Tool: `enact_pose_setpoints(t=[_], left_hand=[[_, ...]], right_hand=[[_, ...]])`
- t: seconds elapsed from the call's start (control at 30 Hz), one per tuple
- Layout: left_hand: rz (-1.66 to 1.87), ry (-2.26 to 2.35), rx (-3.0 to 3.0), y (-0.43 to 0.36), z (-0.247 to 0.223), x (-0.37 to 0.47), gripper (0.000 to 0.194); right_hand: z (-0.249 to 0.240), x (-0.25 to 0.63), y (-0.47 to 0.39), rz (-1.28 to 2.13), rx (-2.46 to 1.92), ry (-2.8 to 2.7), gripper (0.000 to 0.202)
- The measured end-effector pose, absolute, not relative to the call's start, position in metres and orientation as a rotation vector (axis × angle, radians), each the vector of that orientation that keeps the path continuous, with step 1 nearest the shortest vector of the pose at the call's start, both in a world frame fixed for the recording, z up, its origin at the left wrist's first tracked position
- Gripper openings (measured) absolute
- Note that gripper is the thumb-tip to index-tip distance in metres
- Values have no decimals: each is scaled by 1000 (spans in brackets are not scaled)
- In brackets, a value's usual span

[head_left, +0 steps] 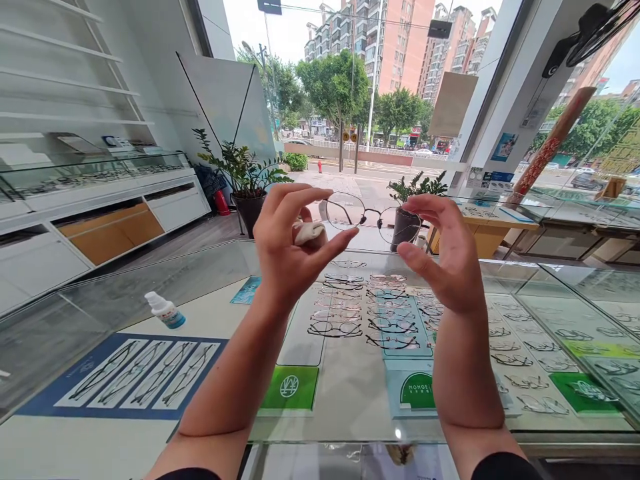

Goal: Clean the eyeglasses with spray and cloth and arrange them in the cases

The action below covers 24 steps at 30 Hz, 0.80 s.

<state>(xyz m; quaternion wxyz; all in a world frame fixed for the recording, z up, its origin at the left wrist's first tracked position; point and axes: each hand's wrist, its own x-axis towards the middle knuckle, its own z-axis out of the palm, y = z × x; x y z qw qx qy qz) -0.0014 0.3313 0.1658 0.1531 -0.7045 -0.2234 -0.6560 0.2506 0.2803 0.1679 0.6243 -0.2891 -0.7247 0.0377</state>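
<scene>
Wire-rimmed eyeglasses [371, 211] held up in the air above the glass worktop [353, 397], spanning both hands. Left hand [283, 233]: grip clamped on one rim, fingertip above, thumb below; pale cloth [311, 233] bunched in the same hand. Right hand [459, 260]: grip clamped on the opposite rim, similarly. Below the hands: rows of spectacle frames [336, 329]. Off left: white-and-blue spray bottle [167, 313], near a blue display mat [85, 368]. Beyond: potted plant [245, 175], window, street trees [330, 83].
</scene>
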Motion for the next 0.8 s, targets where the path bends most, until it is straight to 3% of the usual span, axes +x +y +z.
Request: enact_pose_setpoints(t=[0.27,0.53,0.8], left_hand=[[-1943,-696,-1955,331,161,0,55],[-1830,-717,-1956,323,160,3,63],[-1804,-749,-2101,318,167,-1,52]], right_hand=[[167,239,278,-140,-761,-1580,40],[168,242,275,-111,-772,-1579,42],[174,246,272,-124,-776,-1596,38]])
